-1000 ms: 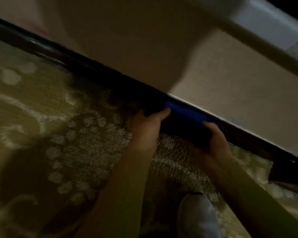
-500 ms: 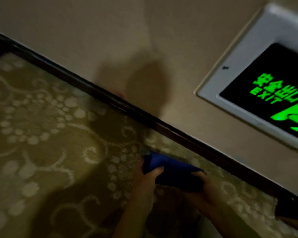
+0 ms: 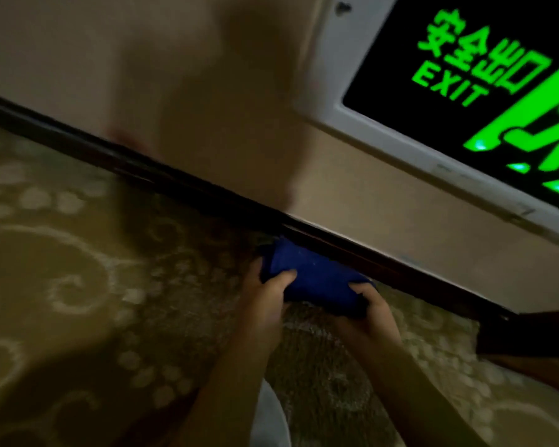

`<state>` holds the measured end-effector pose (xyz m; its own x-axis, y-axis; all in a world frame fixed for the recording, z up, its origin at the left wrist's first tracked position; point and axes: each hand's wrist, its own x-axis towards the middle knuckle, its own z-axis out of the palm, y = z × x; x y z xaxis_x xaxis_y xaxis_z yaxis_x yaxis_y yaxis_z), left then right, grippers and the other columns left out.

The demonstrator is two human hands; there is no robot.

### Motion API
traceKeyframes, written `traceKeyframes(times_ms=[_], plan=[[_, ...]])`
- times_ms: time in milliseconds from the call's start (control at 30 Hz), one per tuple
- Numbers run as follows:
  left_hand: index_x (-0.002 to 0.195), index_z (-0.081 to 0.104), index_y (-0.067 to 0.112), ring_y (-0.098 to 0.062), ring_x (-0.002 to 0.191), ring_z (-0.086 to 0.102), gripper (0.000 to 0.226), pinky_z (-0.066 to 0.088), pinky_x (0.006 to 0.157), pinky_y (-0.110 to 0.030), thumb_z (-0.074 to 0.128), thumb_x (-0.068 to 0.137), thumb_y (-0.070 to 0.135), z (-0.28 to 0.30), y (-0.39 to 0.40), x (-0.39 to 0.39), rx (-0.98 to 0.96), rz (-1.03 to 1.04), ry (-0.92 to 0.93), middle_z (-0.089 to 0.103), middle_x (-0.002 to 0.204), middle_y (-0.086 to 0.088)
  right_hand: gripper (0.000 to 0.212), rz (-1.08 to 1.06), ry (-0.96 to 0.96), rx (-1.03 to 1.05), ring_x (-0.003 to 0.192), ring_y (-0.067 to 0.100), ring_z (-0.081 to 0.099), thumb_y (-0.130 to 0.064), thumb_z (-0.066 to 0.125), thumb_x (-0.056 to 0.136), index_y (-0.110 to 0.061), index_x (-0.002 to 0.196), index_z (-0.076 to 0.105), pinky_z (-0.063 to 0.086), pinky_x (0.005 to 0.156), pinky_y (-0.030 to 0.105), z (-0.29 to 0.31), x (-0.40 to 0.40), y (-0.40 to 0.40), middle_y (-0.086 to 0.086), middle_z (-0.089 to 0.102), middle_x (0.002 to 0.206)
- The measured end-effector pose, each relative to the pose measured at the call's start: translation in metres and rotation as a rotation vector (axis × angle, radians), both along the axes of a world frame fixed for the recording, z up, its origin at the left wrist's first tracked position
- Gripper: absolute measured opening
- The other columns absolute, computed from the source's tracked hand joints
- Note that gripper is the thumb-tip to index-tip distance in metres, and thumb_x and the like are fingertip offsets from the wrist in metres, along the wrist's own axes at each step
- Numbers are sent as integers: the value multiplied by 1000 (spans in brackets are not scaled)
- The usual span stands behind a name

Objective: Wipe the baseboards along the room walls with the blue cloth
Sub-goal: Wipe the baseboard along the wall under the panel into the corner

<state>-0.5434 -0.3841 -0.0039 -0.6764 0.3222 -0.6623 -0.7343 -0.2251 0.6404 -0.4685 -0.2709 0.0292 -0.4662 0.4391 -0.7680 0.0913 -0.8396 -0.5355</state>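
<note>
A folded blue cloth lies against the foot of the dark wooden baseboard, which runs diagonally from upper left to lower right under a beige wall. My left hand grips the cloth's left end, thumb on top. My right hand grips its right end, fingers curled over the edge. The cloth's far edge touches the baseboard.
A lit green EXIT sign in a white frame is set low in the wall at the upper right. Patterned olive carpet covers the floor. A dark wooden piece juts out at the right. My pale shoe shows at the bottom.
The cloth was pulled off the baseboard onto the carpet half a second ago; now both hands have pushed it back against the board. The view swung right, toward the exit sign.
</note>
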Motion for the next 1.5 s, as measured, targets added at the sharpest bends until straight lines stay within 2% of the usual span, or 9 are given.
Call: traceKeyframes(times_ms=[167,300,467,567,767,933,1133,1333,1500], plan=[[119,62,18,-32,103,68,40,54,97,-52,73,83,7,-7,52,-5,-16,-56,-79,69,118,-12,37,-201,52,-51,105,34,63,-5,43,93,-7,127,57,51,86,41,-5,8,38,19,64,123],[130,61,13,-28,104,69,51,57,92,-45,75,82,11,-4,23,-33,-49,76,-59,68,123,-13,39,-97,42,-30,109,38,62,-3,43,94,1,132,52,50,85,41,-18,-29,18,23,64,125],[138,55,20,-19,103,68,60,58,56,-24,73,83,36,-15,-43,-96,-103,291,-44,61,136,-5,41,118,108,-11,118,40,59,1,48,95,4,136,50,53,87,44,-31,-106,-47,29,56,136],[143,49,11,-3,101,62,54,54,64,-11,67,93,23,-14,-38,-90,-110,304,41,55,141,-1,45,111,86,-27,115,42,61,1,49,92,2,137,47,56,76,43,-34,-118,-48,26,60,131],[139,54,15,-29,114,65,75,51,102,-51,82,71,25,3,-6,-56,-113,51,21,64,132,-11,64,-39,124,1,89,31,66,-10,48,70,1,133,53,58,70,35,-18,-59,-10,22,63,117],[146,46,15,-28,115,63,79,54,99,-48,81,77,30,4,-22,-85,-240,172,-8,60,136,-7,37,14,-3,47,105,34,67,-10,52,94,-2,130,57,58,72,38,-21,-88,-31,21,67,121],[143,47,14,-17,110,63,59,52,99,-36,71,89,21,12,-3,-78,-266,284,66,60,131,-1,46,-9,-164,97,98,36,67,-9,60,86,-4,132,52,57,48,34,-20,-96,-18,22,64,124],[140,51,11,-24,112,64,60,54,99,-44,76,86,19,17,-8,-75,-224,196,14,63,130,-6,44,4,-156,115,98,33,67,-14,59,89,-4,132,53,57,50,32,-16,-82,-17,21,65,122],[122,53,17,-14,92,62,40,51,79,-29,73,88,19,18,-35,-110,-325,321,45,60,106,5,42,63,-221,144,93,30,68,-11,62,91,-4,132,53,57,53,33,-15,-121,-50,18,66,118]])
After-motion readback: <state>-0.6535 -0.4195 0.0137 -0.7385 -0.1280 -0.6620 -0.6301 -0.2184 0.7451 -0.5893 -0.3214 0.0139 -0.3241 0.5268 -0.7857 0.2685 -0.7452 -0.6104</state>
